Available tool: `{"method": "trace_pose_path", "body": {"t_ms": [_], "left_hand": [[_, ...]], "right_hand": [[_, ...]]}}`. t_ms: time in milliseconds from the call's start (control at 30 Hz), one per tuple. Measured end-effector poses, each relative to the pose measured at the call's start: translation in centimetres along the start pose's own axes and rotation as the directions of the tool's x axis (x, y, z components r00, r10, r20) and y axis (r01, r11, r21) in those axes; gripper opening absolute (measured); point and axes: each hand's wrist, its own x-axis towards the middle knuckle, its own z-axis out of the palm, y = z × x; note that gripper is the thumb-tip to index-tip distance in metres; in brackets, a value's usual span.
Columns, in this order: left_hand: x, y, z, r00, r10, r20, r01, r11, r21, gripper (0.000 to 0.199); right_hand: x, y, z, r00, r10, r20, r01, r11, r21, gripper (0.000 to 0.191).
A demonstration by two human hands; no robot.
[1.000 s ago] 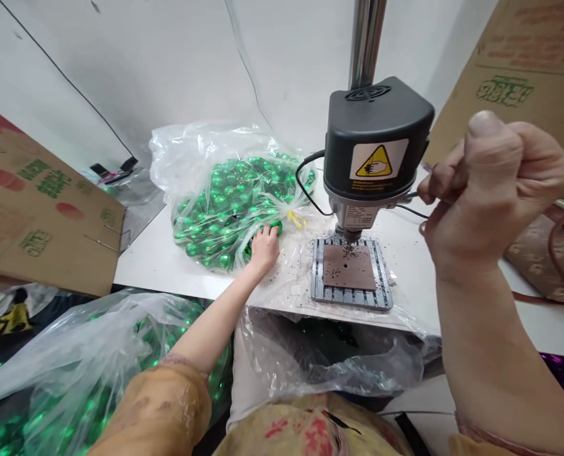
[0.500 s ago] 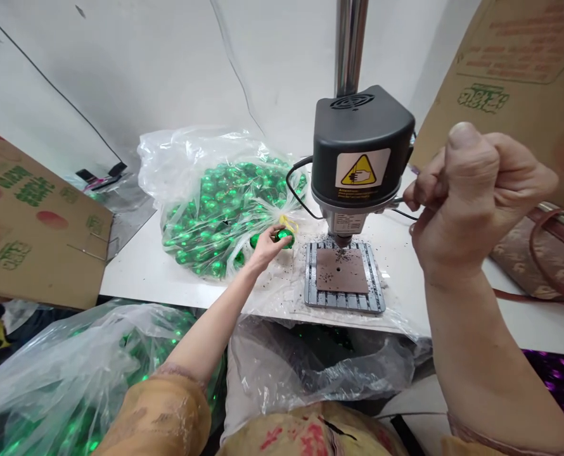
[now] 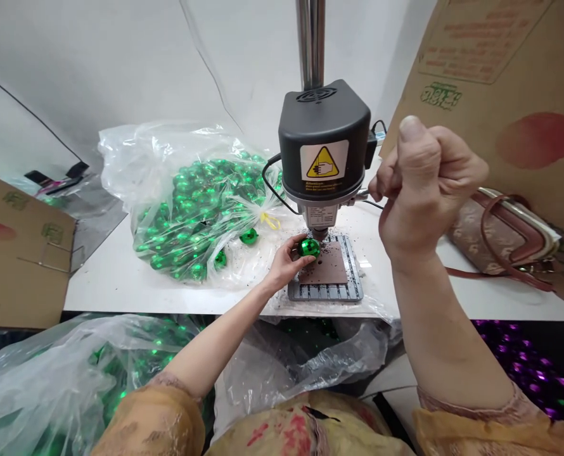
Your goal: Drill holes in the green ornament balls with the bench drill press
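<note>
Between the thumb and fingers of my left hand (image 3: 286, 263) is a shiny green mirrored ball (image 3: 308, 247). It is held just under the chuck of a black bench drill press (image 3: 327, 136), over the brown pad (image 3: 332, 269) on the slotted metal base (image 3: 353, 288). My right hand (image 3: 424, 183) is closed around the drill press's feed lever (image 3: 362, 195), most of which the fingers hide. Two loose green balls, one by the yellow tie (image 3: 269, 221), lie beside a clear plastic bag (image 3: 139, 158) full of similar balls.
Dark shavings are scattered on the pad and white table (image 3: 101, 278). Cardboard boxes (image 3: 20, 253) stand left and right. A patterned handbag (image 3: 481, 231) lies at the right. Below the table edge are another bag of green balls (image 3: 134, 361) and purple shiny balls (image 3: 524, 361).
My left hand has carried a green ball from beside the yellow-tied bag rightward to under the drill chuck. My right hand stays on the lever. The view has shifted right.
</note>
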Motion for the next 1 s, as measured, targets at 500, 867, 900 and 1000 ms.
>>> {"method": "trace_pose_path", "body": {"t_ms": [500, 867, 900, 1000], "left_hand": [[-0.6, 0.0, 1.2, 0.998, 0.031, 0.051, -0.03, 0.999, -0.013, 0.058], [0.0, -0.3, 1.4, 0.998, 0.059, 0.027, -0.057, 0.995, -0.077, 0.064], [0.1, -0.2, 1.2, 0.998, 0.052, 0.04, -0.049, 0.996, -0.075, 0.063], [0.2, 0.1, 1.0, 0.996, 0.042, 0.084, -0.038, 0.998, -0.05, 0.061]], "right_hand": [[-0.5, 0.1, -0.4, 0.998, 0.013, 0.062, -0.004, 0.99, -0.14, 0.047], [-0.5, -0.2, -0.3, 0.998, -0.031, 0.063, 0.037, 0.993, -0.111, 0.045], [-0.5, -0.3, -0.3, 0.998, -0.03, 0.059, 0.036, 0.994, -0.107, 0.045], [-0.5, -0.2, -0.3, 0.998, -0.032, 0.048, 0.036, 0.996, -0.081, 0.046]]}}
